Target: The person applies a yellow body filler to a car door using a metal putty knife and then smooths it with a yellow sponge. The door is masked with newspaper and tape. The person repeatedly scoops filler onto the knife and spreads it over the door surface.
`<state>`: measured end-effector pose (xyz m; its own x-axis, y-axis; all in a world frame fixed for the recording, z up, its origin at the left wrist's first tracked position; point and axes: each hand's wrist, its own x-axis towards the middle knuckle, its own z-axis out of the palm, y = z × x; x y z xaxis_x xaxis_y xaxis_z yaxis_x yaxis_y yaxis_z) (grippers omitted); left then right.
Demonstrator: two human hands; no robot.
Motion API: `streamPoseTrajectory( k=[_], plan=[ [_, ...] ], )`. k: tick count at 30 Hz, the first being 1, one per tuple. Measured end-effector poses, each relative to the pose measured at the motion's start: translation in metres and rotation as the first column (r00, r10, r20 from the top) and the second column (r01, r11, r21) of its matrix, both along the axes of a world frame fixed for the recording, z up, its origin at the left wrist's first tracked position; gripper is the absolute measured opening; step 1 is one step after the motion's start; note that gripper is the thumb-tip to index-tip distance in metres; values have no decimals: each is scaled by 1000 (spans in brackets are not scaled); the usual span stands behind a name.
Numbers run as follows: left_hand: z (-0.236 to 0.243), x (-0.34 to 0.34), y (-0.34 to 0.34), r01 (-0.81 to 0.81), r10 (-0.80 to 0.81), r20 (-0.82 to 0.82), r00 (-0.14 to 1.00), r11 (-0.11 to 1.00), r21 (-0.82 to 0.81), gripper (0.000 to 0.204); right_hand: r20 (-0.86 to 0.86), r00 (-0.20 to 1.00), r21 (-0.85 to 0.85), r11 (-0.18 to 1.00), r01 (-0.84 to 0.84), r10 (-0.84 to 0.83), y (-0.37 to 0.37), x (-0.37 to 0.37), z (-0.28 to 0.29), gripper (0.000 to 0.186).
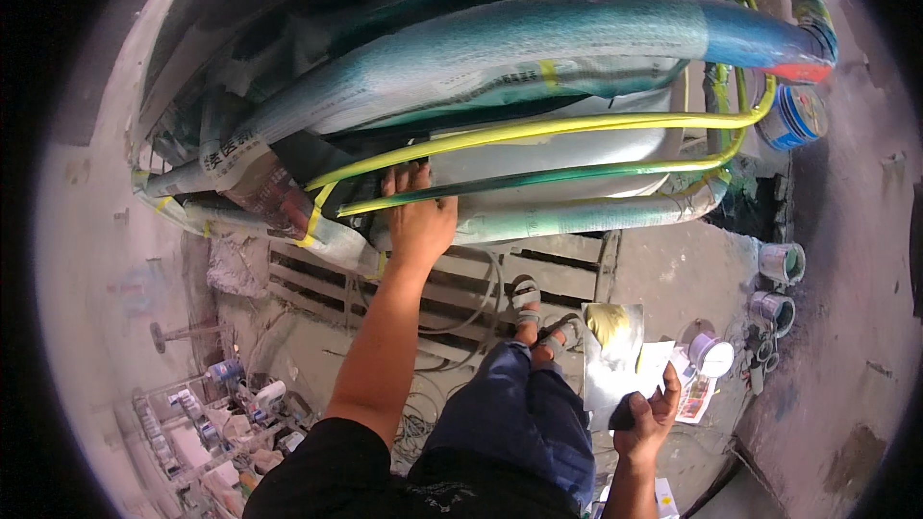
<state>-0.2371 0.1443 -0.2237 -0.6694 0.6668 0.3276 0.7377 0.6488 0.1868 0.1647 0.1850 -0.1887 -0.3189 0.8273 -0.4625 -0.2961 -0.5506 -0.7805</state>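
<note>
In front of me is a vehicle-like body with an opening wrapped in masking paper (538, 34). Two strips (538, 132) edged with yellow-green tape cross it. My left hand (421, 223) reaches past the lower strip, which crosses over its fingers. Its fingers are stretched out near a smooth grey panel (558, 161); exact contact is unclear. Low at the right, my right hand (649, 423) grips a shiny metal putty board (606, 375) with a lump of olive-yellow paste (608, 323) on it. A small white card (655, 359) and a dark piece (623, 413) sit by its fingers.
Paint cans (781, 263) stand along the right wall, and a blue can (794, 119) is near the body's right corner. A white tub (710, 356) is on the floor. Slatted grating (548, 269) and hoses (495, 293) lie below. Crowded shelving (207, 432) is at lower left.
</note>
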Motion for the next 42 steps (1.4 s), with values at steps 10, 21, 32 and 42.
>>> streamPoseTrajectory(
  k=[10, 21, 32, 42],
  plan=[
    [12, 39, 20, 164, -160, 77, 984, 985, -46, 42, -39, 999, 20, 999, 36, -35, -6, 4, -1, 64],
    [14, 30, 46, 284, -251, 144, 957, 909, -303, 50, -43, 997, 23, 998, 61, -60, -9, 14, 1, 65],
    [30, 38, 52, 202, -86, 285, 955, 890, -408, 54, -29, 998, 29, 998, 57, -56, -9, 18, -6, 65],
    [25, 37, 30, 280, -228, 202, 952, 915, -291, 41, -74, 994, 16, 997, 77, -76, -11, 17, -8, 62]
  ],
)
